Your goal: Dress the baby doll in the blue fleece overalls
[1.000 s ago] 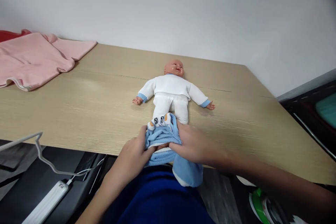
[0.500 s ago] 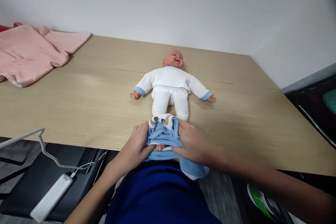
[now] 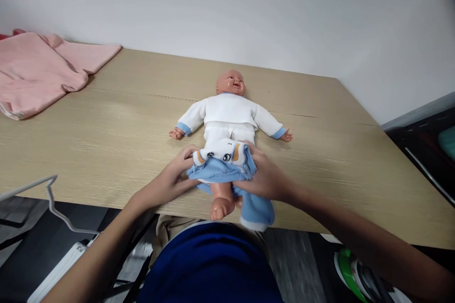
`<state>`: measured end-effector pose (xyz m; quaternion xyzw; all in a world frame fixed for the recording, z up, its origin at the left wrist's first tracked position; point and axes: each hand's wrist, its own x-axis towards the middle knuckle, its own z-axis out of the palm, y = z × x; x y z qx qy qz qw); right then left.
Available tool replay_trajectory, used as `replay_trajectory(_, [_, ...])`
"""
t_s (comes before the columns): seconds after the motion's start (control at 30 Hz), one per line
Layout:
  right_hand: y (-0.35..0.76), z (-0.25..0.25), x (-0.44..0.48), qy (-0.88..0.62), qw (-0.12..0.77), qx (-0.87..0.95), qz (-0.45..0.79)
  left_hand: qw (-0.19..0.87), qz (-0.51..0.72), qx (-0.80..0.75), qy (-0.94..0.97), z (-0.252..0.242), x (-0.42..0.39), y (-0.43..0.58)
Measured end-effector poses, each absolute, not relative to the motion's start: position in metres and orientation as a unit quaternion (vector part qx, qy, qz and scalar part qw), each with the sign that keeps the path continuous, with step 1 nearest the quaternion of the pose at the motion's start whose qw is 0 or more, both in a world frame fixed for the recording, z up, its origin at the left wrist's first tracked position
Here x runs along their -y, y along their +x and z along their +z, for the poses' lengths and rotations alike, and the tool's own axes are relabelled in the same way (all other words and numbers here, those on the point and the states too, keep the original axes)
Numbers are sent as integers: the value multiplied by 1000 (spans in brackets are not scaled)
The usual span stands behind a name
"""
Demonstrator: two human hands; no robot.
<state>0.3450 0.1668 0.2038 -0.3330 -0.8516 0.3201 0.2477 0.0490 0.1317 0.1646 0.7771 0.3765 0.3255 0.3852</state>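
Note:
A baby doll (image 3: 230, 109) in a white top with blue cuffs and white trousers lies on its back on the table, feet toward me. A blue and white terry garment (image 3: 222, 168) with an embroidered face is bunched around the doll's legs. My left hand (image 3: 183, 170) grips the garment's left edge, thumb underneath. On the other side, my right hand (image 3: 265, 173) is closed on its right edge. Bare doll feet (image 3: 222, 206) stick out below the cloth. A blue sleeve or leg of the garment hangs down beside them at the table's front edge.
Pink cloth (image 3: 46, 73) lies at the table's (image 3: 142, 118) far left. A white cable (image 3: 51, 199) runs to a white power strip (image 3: 59, 270) on a black chair. White wall stands behind. A green and white round object (image 3: 348, 270) sits below the table at right.
Both hands have moved up the doll's legs with the blue garment, away from me. The doll's feet and lower leg now show below the cloth.

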Motion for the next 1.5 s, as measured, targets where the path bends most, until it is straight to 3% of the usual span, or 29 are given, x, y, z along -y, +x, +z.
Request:
replay_trajectory(0.23, [347, 219, -227, -286, 142, 842, 435, 600, 265, -353, 668, 144, -175, 45])
replay_trajectory(0.4, [349, 225, -237, -297, 73, 795, 524, 621, 268, -356, 645, 142, -193, 30])
replay_trajectory(0.57, [375, 225, -216, -320, 135, 825, 445, 596, 292, -351, 660, 141, -196, 11])
replay_trajectory(0.73, [396, 221, -195, -316, 211, 796, 471, 584, 309, -342, 668, 150, -195, 10])
replay_trajectory(0.97, [375, 219, -188, -294, 346, 761, 463, 442, 320, -335, 768, 218, -205, 63])
replay_trajectory(1.2, [368, 250, -186, -373, 342, 791, 344, 624, 153, -172, 747, 225, -261, 126])
replay_trajectory(1.33, [395, 244, -198, -402, 302, 738, 449, 671, 161, -152, 708, 208, -280, 128])
replay_trajectory(1.5, [421, 217, -218, -407, 320, 681, 518, 707, 154, -191, 664, 202, -278, 134])
